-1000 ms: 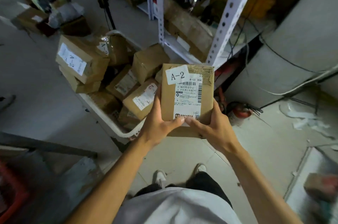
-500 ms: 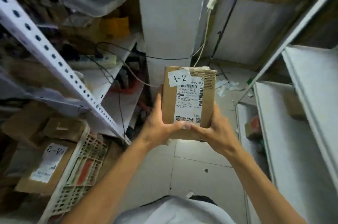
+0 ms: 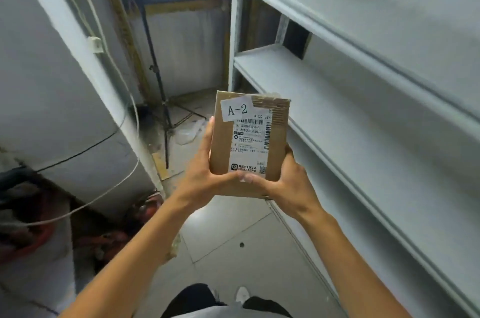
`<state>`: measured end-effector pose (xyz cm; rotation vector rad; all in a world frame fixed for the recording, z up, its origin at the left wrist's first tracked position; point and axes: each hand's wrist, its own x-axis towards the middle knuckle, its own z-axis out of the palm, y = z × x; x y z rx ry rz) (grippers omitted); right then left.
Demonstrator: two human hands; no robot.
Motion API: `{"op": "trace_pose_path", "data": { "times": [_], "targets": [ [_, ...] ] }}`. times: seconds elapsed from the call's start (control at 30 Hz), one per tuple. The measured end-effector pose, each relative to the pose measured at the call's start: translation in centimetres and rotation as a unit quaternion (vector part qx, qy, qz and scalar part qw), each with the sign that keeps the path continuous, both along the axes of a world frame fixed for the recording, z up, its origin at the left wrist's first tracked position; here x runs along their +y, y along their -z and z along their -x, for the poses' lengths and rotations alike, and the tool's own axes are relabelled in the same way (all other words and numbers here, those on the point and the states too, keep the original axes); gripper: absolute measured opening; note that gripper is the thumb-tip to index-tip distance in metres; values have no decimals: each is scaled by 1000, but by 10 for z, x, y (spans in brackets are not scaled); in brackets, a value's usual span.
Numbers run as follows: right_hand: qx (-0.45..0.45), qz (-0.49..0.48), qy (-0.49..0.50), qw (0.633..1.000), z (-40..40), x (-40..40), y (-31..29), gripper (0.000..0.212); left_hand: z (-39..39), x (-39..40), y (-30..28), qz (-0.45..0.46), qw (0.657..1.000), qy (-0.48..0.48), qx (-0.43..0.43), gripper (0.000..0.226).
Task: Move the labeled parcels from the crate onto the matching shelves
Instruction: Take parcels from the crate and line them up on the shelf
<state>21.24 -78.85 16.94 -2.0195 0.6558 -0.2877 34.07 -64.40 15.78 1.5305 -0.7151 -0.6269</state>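
I hold a brown cardboard parcel (image 3: 249, 146) with a white "A-2" sticker and a shipping label up in front of me. My left hand (image 3: 205, 174) grips its left side with the thumb across the lower front. My right hand (image 3: 288, 180) grips its lower right corner, thumb meeting the left thumb. A pale grey metal shelving unit (image 3: 363, 115) with bare boards runs along the right, close beside the parcel. The crate is out of view.
A black tripod stand (image 3: 161, 99) stands at the back by a blue-grey wall. A white pillar (image 3: 52, 78) with hanging cables fills the left. Red items (image 3: 28, 234) lie low at the left. Tiled floor (image 3: 233, 234) shows below my arms.
My view has swung right, away from the crate and the cluttered rack, to the bare shelving unit. Both hands keep the same grip on the A-2 parcel.
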Motion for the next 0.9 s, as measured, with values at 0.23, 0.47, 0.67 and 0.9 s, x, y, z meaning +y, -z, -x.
{"op": "trace_pose_path", "data": {
  "times": [0.23, 0.47, 0.67, 0.9],
  "targets": [
    [12, 1, 199, 980, 65, 8, -11, 86, 10, -48, -8, -12, 982, 183, -39, 120],
    [27, 19, 353, 935, 145, 28, -14, 73, 69, -90, -4, 0, 942, 331, -46, 117],
    [29, 28, 439, 898, 225, 26, -11, 75, 148, -130, -2, -3, 904, 422, -68, 117],
    [16, 22, 508, 861, 336, -8, 10, 68, 262, -189, 8, 16, 871, 488, -57, 114]
  ]
}}
